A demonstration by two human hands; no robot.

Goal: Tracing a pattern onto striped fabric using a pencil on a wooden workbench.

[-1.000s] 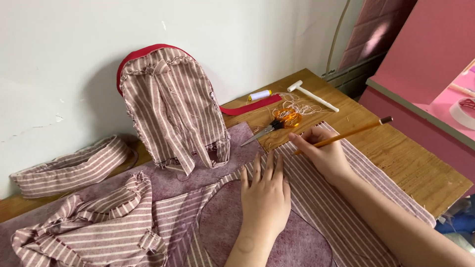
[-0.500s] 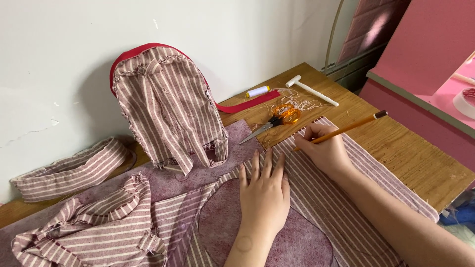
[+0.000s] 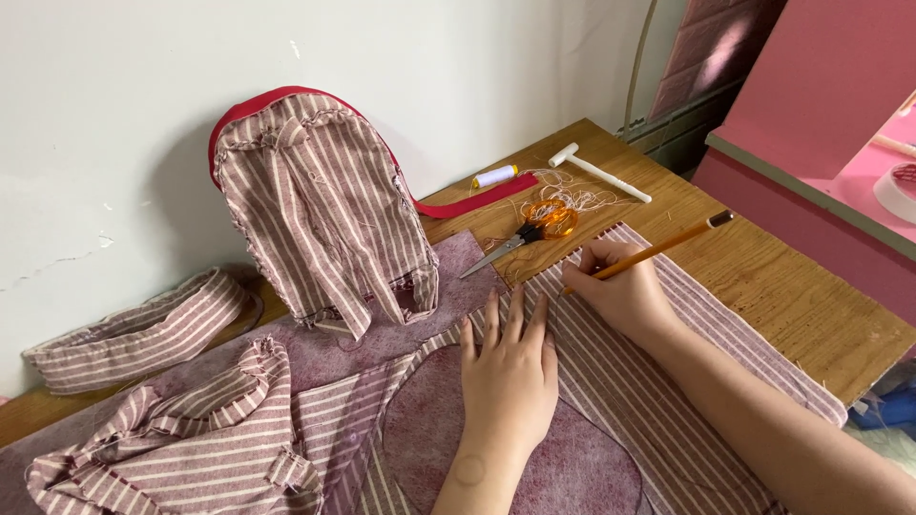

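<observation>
Left hand (image 3: 509, 377) flat, palm down, fingers (image 3: 494, 315) together; right hand (image 3: 620, 291) curled in a writing grip.

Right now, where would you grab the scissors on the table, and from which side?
Take the scissors by the orange handle loops, coming from the wall side. The blades point down-left toward the striped cloth and the left hand; the handles lie clear on bare table.

single head-worn view, looking steeply down and forward across the wooden table (image 3: 763, 277) toward the white wall (image 3: 124, 105); close range, forearms entering from the lower frame edge.
</observation>
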